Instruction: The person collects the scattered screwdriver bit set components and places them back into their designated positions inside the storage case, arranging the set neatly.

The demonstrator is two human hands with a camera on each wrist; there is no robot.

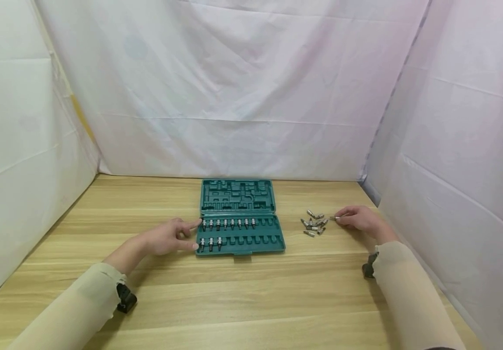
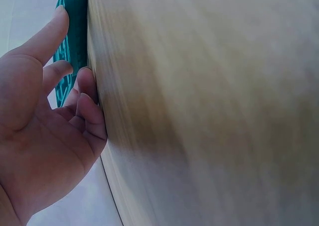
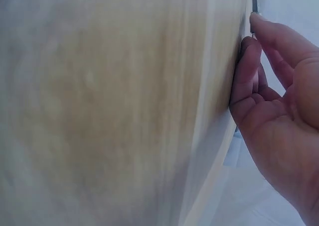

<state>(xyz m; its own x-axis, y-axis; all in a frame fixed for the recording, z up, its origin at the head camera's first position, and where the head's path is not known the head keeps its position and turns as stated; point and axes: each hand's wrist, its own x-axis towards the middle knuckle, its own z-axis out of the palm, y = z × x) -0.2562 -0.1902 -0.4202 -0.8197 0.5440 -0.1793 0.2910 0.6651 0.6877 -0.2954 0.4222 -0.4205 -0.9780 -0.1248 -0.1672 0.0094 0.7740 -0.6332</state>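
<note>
A green plastic case (image 1: 242,253) lies unfolded on the wooden table, its molded lid tilted back. In its back row stand several bit sockets (image 1: 232,223), silver with dark tips; the front row holds three at its left end. My left hand (image 1: 164,238) touches the case's left edge, thumb near the front corner and index finger beside the back row. In the left wrist view its remaining fingers are bent near the tabletop. My right hand (image 1: 361,221) pinches a bit socket (image 1: 333,218) between thumb and fingers, beside a loose pile of bit sockets (image 1: 314,224).
The wooden table (image 1: 242,301) ends at a white cloth backdrop (image 1: 234,87), with white cloth walls on the left and right. Vacant slots (image 1: 249,240) run along the right part of the case's front row, and a few end its back row.
</note>
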